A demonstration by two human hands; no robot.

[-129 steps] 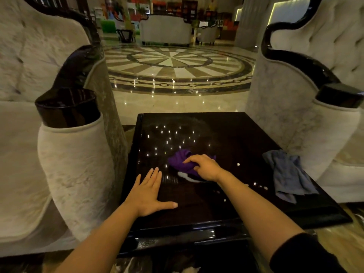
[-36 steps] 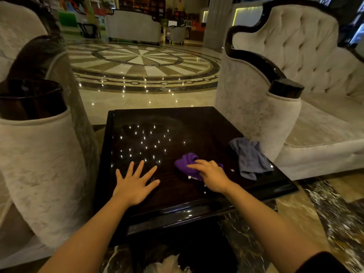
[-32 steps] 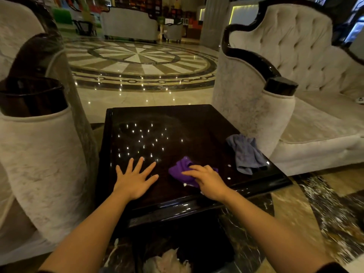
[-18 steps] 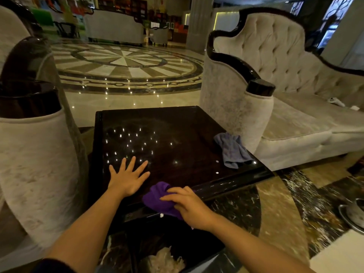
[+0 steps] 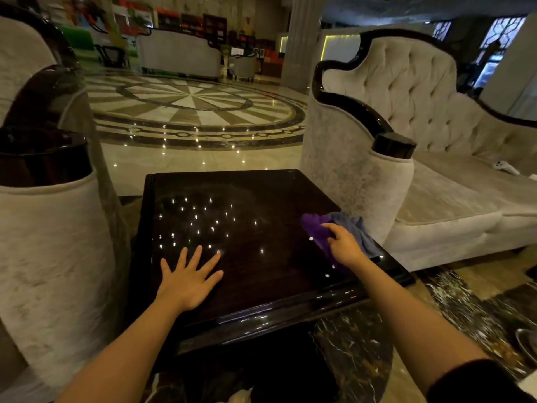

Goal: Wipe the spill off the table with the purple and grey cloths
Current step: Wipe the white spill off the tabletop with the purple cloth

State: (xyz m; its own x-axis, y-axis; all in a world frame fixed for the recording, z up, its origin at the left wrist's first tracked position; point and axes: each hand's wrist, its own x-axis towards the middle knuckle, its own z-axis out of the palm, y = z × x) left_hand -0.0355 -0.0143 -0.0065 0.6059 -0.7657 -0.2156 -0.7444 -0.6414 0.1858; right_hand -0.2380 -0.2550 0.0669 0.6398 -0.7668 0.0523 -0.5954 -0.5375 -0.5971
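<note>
A glossy dark square table [image 5: 261,280] stands between two pale sofas. My right hand [image 5: 344,247] rests on the purple cloth [image 5: 315,229] near the table's right edge, fingers curled over it. The purple cloth touches the grey cloth [image 5: 359,231], which lies crumpled right behind it at the right edge. My left hand [image 5: 189,276] lies flat on the table's near left part, fingers spread, holding nothing. A few small white specks [image 5: 327,275] sit near the front right edge.
A sofa armrest [image 5: 55,242] stands close on the left and another armrest [image 5: 383,181] on the right, beside the cloths. A waste bin with white paper [image 5: 238,395] sits below the table's near edge. Polished marble floor lies beyond.
My right hand has carried the purple cloth from the table's near edge, over the bin, up and right to the grey cloth. My left hand has stayed flat.
</note>
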